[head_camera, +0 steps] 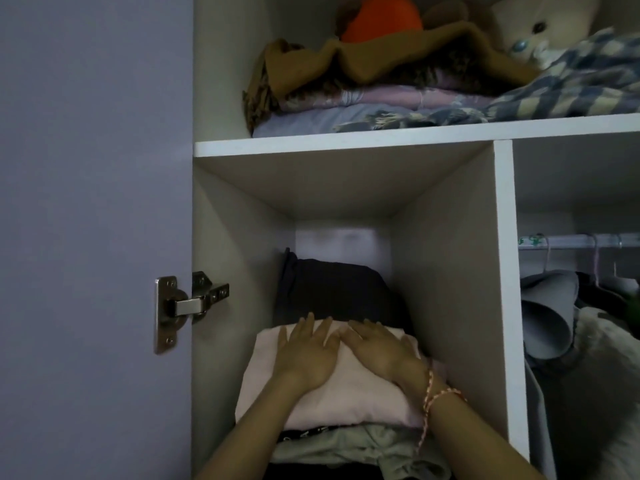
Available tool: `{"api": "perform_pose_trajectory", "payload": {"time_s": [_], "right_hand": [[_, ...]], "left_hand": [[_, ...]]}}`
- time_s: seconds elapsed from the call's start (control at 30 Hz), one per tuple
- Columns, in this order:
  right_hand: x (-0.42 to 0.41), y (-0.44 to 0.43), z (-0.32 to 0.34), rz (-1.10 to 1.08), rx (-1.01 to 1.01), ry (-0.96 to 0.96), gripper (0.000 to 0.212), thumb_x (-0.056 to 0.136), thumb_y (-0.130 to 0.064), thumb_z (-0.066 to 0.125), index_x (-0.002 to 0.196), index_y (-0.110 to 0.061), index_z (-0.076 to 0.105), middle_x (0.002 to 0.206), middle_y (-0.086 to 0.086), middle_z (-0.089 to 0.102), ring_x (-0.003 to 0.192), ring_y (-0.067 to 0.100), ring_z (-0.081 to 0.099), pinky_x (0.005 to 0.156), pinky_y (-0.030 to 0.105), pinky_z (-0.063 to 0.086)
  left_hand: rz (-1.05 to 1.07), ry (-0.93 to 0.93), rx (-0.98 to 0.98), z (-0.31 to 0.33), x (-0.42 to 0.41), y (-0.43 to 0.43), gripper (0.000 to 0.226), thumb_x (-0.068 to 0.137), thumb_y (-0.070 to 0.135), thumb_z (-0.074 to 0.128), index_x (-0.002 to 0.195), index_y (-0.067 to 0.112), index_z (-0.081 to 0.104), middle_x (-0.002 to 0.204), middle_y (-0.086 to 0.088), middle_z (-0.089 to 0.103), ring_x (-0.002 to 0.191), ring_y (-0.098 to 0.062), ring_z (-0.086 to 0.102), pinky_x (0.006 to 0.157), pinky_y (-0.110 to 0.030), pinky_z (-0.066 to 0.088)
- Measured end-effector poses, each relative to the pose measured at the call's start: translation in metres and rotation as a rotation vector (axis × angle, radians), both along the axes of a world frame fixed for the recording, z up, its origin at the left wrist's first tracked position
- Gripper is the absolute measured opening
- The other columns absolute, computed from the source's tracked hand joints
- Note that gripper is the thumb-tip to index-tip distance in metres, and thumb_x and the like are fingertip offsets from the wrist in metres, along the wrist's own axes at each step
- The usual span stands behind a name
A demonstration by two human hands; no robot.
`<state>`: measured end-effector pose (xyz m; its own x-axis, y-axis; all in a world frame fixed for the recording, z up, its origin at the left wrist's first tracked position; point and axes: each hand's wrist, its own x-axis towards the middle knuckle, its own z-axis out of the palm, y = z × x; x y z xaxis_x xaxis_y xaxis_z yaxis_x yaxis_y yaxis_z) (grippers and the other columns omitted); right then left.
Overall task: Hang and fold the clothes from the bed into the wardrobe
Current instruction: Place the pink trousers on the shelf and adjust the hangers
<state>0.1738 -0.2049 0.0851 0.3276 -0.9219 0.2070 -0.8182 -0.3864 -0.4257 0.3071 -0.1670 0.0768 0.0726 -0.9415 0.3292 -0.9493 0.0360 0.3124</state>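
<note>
A folded pale pink garment (332,400) lies on top of a stack in the narrow left compartment of the white wardrobe (504,271). My left hand (306,355) presses flat on its left half with fingers straight and spread. Beside it my right hand (382,353) lies flat on the right half, a red-and-white thread band at the wrist. Under the pink garment sit an olive-grey folded garment (349,448) and dark clothes. Behind the stack lies a dark folded pile (336,289).
The upper shelf (346,142) holds folded blankets, a brown cloth, an orange item and a plush toy (533,32). To the right, a rail (581,241) carries hangers with grey clothes (547,313). The open door (86,237) with its metal hinge (180,310) stands at left.
</note>
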Motion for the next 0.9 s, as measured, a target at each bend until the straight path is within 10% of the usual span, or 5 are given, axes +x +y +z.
{"api": "perform_pose_trajectory", "payload": {"time_s": [0.37, 0.47, 0.7, 0.9], "right_hand": [[-0.008, 0.012, 0.014, 0.032, -0.027, 0.004, 0.057, 0.102, -0.041, 0.020, 0.150, -0.009, 0.016, 0.158, 0.008, 0.014, 0.145, 0.019, 0.012, 0.115, 0.026, 0.002], [-0.013, 0.046, 0.016, 0.077, -0.142, -0.113, 0.054, 0.101, -0.040, 0.028, 0.147, -0.010, 0.027, 0.154, 0.008, 0.026, 0.141, 0.020, 0.024, 0.109, 0.019, 0.012], [-0.071, 0.155, 0.019, 0.194, -0.241, -0.802, 0.020, 0.099, -0.018, 0.041, 0.092, -0.017, 0.060, 0.073, -0.005, 0.060, 0.057, -0.010, 0.057, 0.058, 0.004, 0.042], [-0.182, 0.245, -0.018, -0.039, -0.338, -0.869, 0.013, 0.096, -0.017, 0.048, 0.095, -0.014, 0.061, 0.080, 0.000, 0.065, 0.070, 0.001, 0.061, 0.063, 0.014, 0.050]], "left_hand": [[0.039, 0.031, 0.040, 0.016, -0.002, 0.003, 0.051, 0.101, 0.041, 0.014, 0.149, 0.028, 0.007, 0.158, -0.004, 0.000, 0.145, -0.017, 0.001, 0.115, -0.041, -0.005], [0.071, 0.156, -0.235, 0.017, -0.016, 0.024, 0.048, 0.100, 0.031, 0.029, 0.145, 0.014, 0.028, 0.153, -0.011, 0.025, 0.141, -0.024, 0.020, 0.116, -0.045, 0.009], [-0.486, 0.563, -0.694, 0.004, -0.123, 0.116, 0.038, 0.085, 0.005, 0.048, 0.121, 0.011, 0.052, 0.116, -0.004, 0.059, 0.107, -0.017, 0.055, 0.093, -0.036, 0.046], [-0.894, 0.527, -0.670, -0.017, -0.224, 0.166, 0.042, 0.067, 0.005, 0.047, 0.106, 0.012, 0.059, 0.106, -0.005, 0.061, 0.101, -0.026, 0.057, 0.086, -0.042, 0.049]]}}
